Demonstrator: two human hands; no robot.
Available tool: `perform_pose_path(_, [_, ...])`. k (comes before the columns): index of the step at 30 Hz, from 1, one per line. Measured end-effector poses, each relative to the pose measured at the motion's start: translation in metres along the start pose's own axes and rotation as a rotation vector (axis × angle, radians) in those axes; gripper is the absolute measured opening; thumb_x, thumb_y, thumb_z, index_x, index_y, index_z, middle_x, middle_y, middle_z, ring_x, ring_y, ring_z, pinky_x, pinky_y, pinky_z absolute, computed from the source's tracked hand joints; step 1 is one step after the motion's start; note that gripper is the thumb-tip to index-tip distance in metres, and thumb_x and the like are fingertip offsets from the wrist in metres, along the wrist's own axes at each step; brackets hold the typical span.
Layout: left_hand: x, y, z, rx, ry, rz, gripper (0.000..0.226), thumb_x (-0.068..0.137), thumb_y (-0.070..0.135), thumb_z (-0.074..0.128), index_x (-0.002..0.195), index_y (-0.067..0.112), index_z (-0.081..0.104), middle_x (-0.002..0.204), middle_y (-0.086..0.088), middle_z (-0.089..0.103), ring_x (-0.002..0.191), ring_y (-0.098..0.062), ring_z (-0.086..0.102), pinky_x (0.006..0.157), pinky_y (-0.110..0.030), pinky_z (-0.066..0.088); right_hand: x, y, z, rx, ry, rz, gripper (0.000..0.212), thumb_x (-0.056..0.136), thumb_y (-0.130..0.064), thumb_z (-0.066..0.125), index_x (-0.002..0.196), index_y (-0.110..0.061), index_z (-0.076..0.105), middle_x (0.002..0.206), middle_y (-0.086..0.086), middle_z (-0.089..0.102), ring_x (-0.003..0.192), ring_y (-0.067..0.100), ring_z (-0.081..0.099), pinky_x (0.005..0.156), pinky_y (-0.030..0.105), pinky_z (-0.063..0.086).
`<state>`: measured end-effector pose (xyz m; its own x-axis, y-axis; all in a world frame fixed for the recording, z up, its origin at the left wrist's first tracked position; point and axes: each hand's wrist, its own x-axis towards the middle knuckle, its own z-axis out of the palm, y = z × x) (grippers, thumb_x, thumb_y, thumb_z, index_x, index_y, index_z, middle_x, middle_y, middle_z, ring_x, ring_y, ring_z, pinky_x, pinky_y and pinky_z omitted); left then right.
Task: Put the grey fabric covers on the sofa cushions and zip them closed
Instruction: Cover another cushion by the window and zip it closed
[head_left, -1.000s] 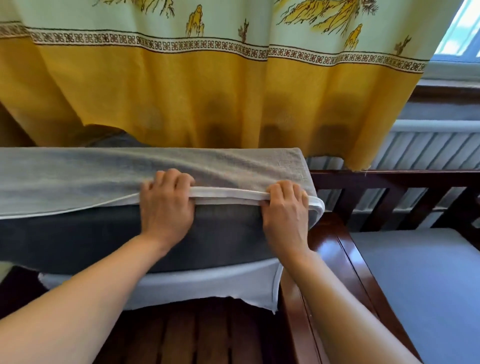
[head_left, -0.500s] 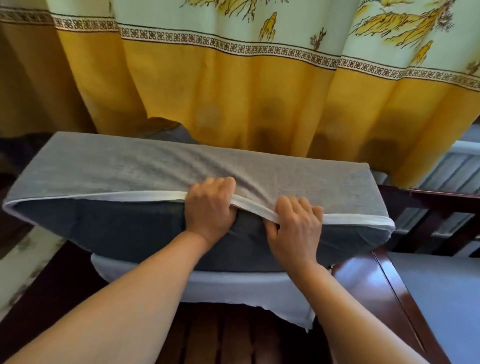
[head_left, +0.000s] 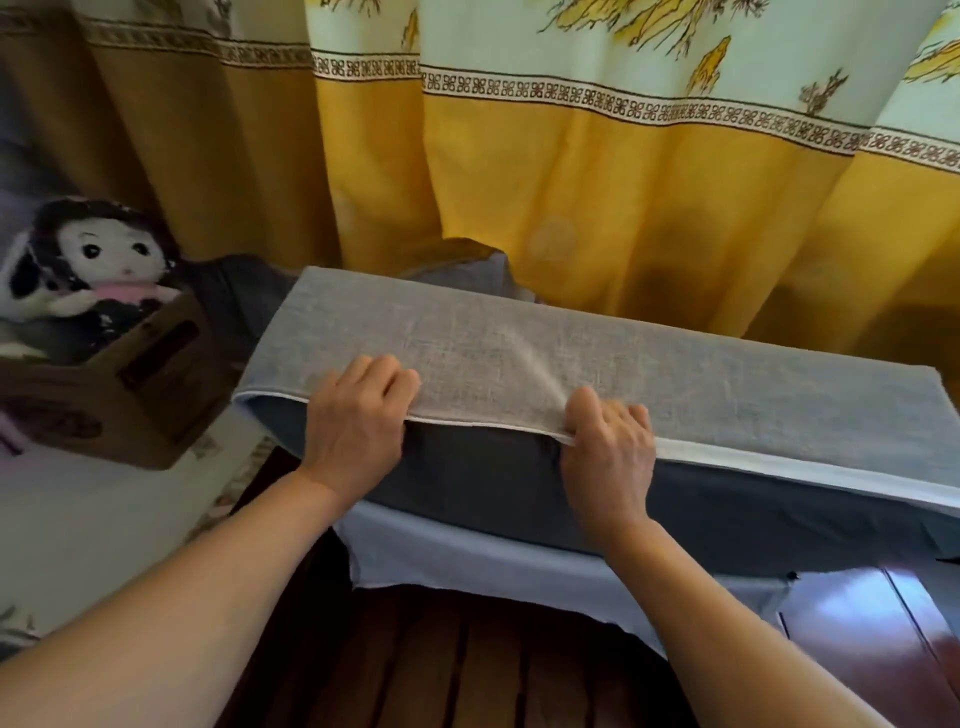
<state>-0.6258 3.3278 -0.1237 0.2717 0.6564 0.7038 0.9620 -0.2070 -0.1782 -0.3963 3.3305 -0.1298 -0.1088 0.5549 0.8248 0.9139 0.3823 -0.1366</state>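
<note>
A long sofa cushion (head_left: 727, 514) with a dark grey side lies across the wooden sofa frame. A light grey fabric cover (head_left: 519, 348) is drawn over its top, with a white hem running along the open front edge. My left hand (head_left: 358, 421) grips that hem near the cushion's left end, fingers curled over the edge. My right hand (head_left: 608, 441) grips the same hem near the middle, pulling it down a little. The cover's lower flap (head_left: 467, 561) hangs loose below the cushion. I see no zip pull.
Dark wooden sofa slats (head_left: 467, 665) lie beneath me, and a polished armrest (head_left: 872, 618) is at the right. A yellow and white curtain (head_left: 623, 197) hangs right behind. At the left a cardboard box (head_left: 119, 395) holds a plush doll (head_left: 98, 260) on the pale floor.
Both hands have slid leftward along the cover's hem, still gripping it. The view has swung left, bringing the box and doll into sight.
</note>
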Motion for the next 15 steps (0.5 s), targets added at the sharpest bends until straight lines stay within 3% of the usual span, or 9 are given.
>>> perform_pose_path(4, [0.0,0.011,0.014,-0.009,0.014,-0.089,0.016,0.067,-0.001,0.043,0.056,0.01,0.048,0.06,-0.008,0.046,0.055,-0.028,0.048,0.047,-0.026,0.02,-0.015,-0.01,-0.008,0.054,0.018,-0.101,0.024,0.064,0.007,0.04,0.053,-0.014,0.042,0.043,0.001,0.036,0.038,0.018,0.032,0.047,0.023,0.02])
perform_pose_path(7, [0.001,0.015,0.013,-0.023,-0.011,-0.123,0.016,0.064,0.002,0.042,0.052,0.009,0.049,0.055,-0.008,0.047,0.052,-0.028,0.049,0.047,-0.024,0.019,-0.014,-0.008,-0.011,0.033,-0.037,-0.109,0.028,0.057,0.013,0.053,0.055,-0.013,0.043,0.046,0.002,0.039,0.039,0.018,0.034,0.047,0.023,0.018])
perform_pose_path(11, [-0.002,0.026,-0.008,0.0,-0.044,-0.198,0.013,0.068,0.0,0.041,0.066,0.009,0.049,0.065,-0.01,0.048,0.062,-0.03,0.048,0.052,-0.03,0.022,-0.015,0.01,-0.027,0.036,-0.205,-0.167,0.024,0.067,0.0,0.071,0.071,-0.01,0.05,0.066,0.005,0.05,0.058,0.021,0.045,0.051,0.028,0.032])
perform_pose_path(13, [-0.009,0.042,-0.016,-0.05,-0.062,-0.198,0.017,0.065,-0.001,0.05,0.077,0.01,0.05,0.076,-0.01,0.048,0.07,-0.03,0.046,0.057,-0.035,0.026,-0.022,0.025,-0.044,0.008,-0.28,-0.196,0.02,0.074,-0.017,0.069,0.08,-0.011,0.051,0.08,0.006,0.053,0.071,0.024,0.048,0.06,0.034,0.04])
perform_pose_path(15, [-0.012,0.066,-0.022,-0.165,-0.075,-0.131,0.029,0.058,0.004,0.061,0.084,0.011,0.051,0.085,-0.009,0.048,0.077,-0.03,0.046,0.063,-0.038,0.033,-0.029,0.045,-0.064,-0.028,-0.312,-0.183,0.018,0.075,-0.023,0.063,0.085,-0.012,0.052,0.086,0.006,0.053,0.077,0.024,0.048,0.065,0.036,0.042])
